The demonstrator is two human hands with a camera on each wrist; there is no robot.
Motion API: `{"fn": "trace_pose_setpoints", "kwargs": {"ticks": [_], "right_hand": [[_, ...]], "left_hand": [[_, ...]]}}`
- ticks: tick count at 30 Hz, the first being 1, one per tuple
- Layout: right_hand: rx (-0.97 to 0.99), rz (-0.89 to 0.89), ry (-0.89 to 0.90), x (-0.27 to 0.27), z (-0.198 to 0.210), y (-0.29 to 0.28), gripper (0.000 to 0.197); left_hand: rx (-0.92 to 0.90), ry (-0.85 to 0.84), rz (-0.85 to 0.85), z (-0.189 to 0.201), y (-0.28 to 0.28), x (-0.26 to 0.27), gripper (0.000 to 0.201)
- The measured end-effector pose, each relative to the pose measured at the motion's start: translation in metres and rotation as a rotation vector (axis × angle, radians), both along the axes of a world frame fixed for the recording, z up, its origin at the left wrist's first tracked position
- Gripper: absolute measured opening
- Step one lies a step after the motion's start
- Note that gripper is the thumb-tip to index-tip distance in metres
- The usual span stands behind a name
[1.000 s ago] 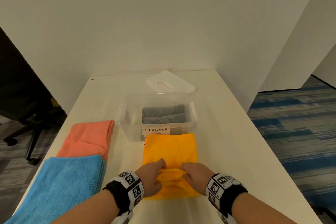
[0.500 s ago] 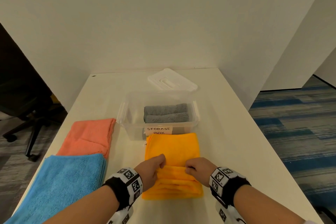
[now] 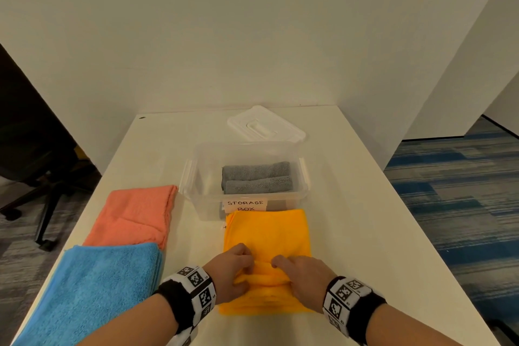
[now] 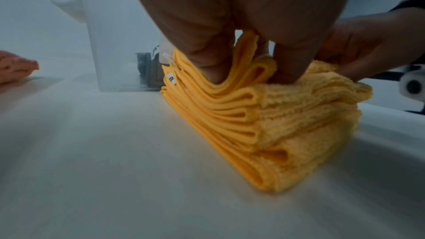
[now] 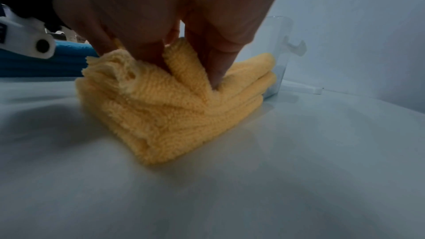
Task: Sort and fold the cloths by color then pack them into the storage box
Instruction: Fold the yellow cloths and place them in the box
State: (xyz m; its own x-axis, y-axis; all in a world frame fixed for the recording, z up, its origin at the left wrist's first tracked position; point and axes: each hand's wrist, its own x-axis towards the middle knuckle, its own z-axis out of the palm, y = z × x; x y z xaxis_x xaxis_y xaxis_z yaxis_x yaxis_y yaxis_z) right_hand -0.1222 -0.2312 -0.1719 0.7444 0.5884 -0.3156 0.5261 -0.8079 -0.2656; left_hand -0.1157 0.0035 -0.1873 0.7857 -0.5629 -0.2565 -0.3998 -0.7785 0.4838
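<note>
The person is leaning over the white tabletop (image 3: pixel 351 205), both hands working on the stack of orange cloths (image 3: pixel 266 236) that is lying just in front of the clear storage box (image 3: pixel 196 177). The left hand (image 3: pixel 230 270) is curling over the near left part of the stack, its fingers (image 4: pixel 207 57) digging between the folded layers and pinching a raised fold. The right hand (image 3: pixel 303 275) is doing the same on the near right part, its fingers (image 5: pixel 218 64) gripping a bunched ridge of the top layer. The two hands are sitting close together, almost touching, with the lifted fold between them.

The far edge of the orange stack is lying right against the front wall of the box, just below the paper label (image 3: pixel 245 205) reading "STORAGE BOX". Inside the box, grey cloths (image 3: pixel 257 178) are lying folded toward its right side. The white lid (image 3: pixel 265 128) is resting flat on the tabletop behind the box.

On the left part of the tabletop, a folded pink cloth (image 3: pixel 134 213) is lying beside the box, and a folded blue cloth (image 3: pixel 95 286) is lying nearer, overlapping the pink one's near edge. Both wrists are wearing black bands with printed square markers.
</note>
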Motion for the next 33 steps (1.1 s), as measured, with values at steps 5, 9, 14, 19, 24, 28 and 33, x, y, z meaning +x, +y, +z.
{"fn": "trace_pose_setpoints", "kwargs": {"ticks": [5,9,14,19,24,28,33], "right_hand": [[0.010,0.027,-0.020,0.007,-0.014,-0.007,0.031],[0.114,-0.058,0.046,0.009,-0.012,-0.011,0.057],[0.120,-0.186,0.136,0.016,-0.010,-0.005,0.031],[0.075,-0.292,0.244,0.029,-0.007,-0.001,0.030],[0.081,-0.363,0.298,0.037,-0.004,0.002,0.015],[0.081,-0.392,0.332,0.042,-0.003,0.006,0.024],[-0.072,-0.304,0.268,0.049,0.000,0.017,0.015]], "left_hand": [[-0.050,-0.069,-0.100,0.001,0.005,-0.003,0.018],[-0.135,-0.112,-0.118,0.001,0.012,-0.009,0.019],[-0.120,-0.051,0.108,0.001,0.008,-0.009,0.015],[-0.071,0.063,0.257,0.000,-0.001,0.001,0.010],[0.032,0.077,0.312,0.003,-0.012,0.008,0.011],[0.216,-0.025,0.226,0.019,-0.023,0.007,0.009],[0.393,-0.156,-0.048,0.040,-0.050,0.002,0.037]]}}
